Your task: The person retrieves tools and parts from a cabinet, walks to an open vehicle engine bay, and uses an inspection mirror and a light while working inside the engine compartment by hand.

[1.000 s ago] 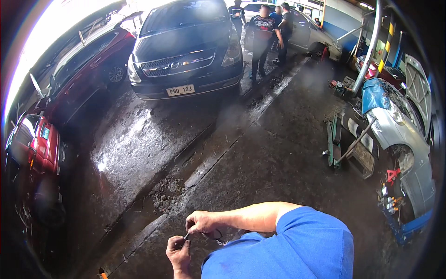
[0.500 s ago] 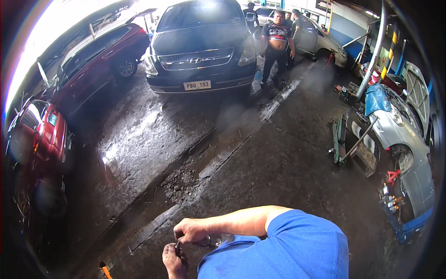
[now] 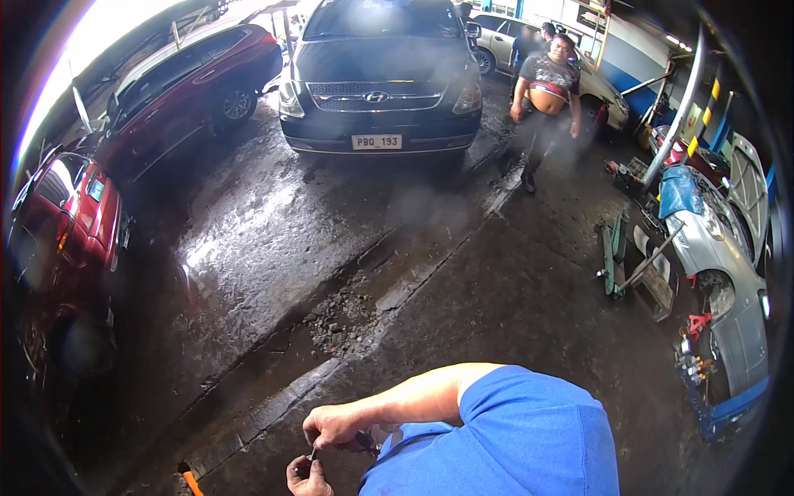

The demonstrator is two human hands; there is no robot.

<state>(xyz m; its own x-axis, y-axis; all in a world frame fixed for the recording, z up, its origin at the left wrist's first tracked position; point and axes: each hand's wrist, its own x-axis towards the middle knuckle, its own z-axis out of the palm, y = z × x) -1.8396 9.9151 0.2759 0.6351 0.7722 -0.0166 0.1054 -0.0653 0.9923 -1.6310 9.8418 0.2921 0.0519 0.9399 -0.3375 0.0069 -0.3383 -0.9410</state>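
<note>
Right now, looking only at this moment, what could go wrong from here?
The small part between the right hand and left hand could slip and be hard to find on the dark floor.
Loose rubble ahead might turn someone's foot.
The slanting bar beside the green floor jack may trip anyone passing.

A wheelless silver car [image 3: 723, 252] marks this repair garage.
</note>
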